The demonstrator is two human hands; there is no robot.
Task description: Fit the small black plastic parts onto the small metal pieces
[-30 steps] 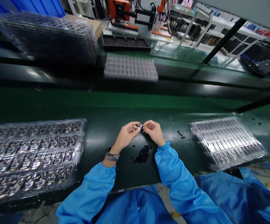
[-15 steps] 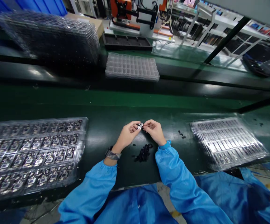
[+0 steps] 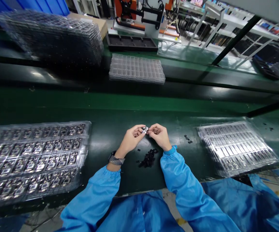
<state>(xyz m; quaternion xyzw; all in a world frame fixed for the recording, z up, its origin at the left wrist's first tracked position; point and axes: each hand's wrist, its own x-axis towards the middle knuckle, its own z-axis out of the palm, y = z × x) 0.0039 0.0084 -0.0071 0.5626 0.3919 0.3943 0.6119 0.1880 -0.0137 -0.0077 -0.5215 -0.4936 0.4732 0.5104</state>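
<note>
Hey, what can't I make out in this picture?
All in the head view:
Small silvery part: fine detail too small, edges partly covered by fingers of the left hand and right hand.
Black pieces: heaped and overlapping, too small to count.
Tray of boards: cut off by the left edge.
Co-worker: cut off by the bottom edge.

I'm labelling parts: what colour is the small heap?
The heap is black, best seen in the head view.
</note>
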